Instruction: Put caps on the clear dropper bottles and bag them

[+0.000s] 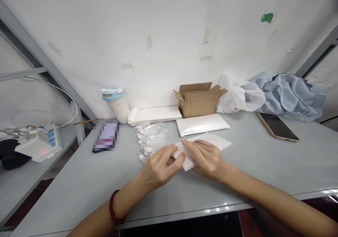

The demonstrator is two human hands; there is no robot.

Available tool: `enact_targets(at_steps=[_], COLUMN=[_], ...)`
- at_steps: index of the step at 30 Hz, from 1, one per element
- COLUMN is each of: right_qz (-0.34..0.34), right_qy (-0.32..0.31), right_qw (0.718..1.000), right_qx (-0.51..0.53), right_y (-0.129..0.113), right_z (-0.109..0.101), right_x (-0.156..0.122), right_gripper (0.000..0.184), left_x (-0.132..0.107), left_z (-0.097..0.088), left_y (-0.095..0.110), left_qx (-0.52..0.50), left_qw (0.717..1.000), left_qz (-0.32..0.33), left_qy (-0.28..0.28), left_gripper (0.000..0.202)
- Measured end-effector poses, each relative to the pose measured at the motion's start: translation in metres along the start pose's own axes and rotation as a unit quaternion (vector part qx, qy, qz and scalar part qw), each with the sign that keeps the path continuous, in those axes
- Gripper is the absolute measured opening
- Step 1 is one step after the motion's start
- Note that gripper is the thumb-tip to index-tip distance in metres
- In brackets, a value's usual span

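Both my hands meet at the middle of the grey table [79, 184] over a white paper bag [211, 141] that lies flat. My left hand [161, 165], with a red bead bracelet on its wrist, curls its fingers onto the bag's near left end. My right hand [207, 158] lies on top of the bag with fingers bent, pinching its edge. A pile of small white tags with strings [150, 136] lies just left of the bag, beside my left hand.
At the back stand a lidded cup [116, 103], a stack of white bags [154, 114], an open cardboard box [199, 98], a clear packet [202, 124], a plastic bag [239, 94] and blue cloth [290, 93]. Phones lie left [105, 135] and right [277, 126]. A power strip [39, 143] sits on the left shelf.
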State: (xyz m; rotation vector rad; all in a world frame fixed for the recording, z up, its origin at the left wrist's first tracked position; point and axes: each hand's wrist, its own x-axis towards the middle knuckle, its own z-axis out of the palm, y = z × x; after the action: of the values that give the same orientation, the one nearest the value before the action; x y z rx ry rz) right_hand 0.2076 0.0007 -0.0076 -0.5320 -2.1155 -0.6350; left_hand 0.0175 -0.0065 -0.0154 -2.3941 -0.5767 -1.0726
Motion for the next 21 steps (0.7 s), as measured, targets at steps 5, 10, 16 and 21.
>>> enact_targets(at_steps=[5, 10, 16, 21], right_qz=[-0.013, -0.020, 0.022, 0.069], right_qy=[-0.007, 0.004, -0.103, -0.212], right_qw=[1.000, 0.999, 0.989, 0.964], right_qx=[0.004, -0.036, -0.099, -0.143], right_y=[0.002, 0.011, 0.029, 0.049], right_z=[-0.005, -0.004, -0.002, 0.013], right_x=[0.001, -0.002, 0.000, -0.013], right_gripper=[0.027, 0.029, 0.062, 0.066], left_x=[-0.009, -0.004, 0.045, 0.080], left_z=[0.005, 0.010, 0.015, 0.042], left_y=[0.002, 0.002, -0.029, -0.052], left_qx=[-0.048, -0.169, -0.435, -0.523], left_qw=[0.996, 0.969, 0.748, 0.608], left_qz=[-0.071, -0.183, -0.502, -0.595], left_qy=[-0.029, 0.005, -0.005, -0.044], left_gripper=[0.033, 0.028, 0.037, 0.047])
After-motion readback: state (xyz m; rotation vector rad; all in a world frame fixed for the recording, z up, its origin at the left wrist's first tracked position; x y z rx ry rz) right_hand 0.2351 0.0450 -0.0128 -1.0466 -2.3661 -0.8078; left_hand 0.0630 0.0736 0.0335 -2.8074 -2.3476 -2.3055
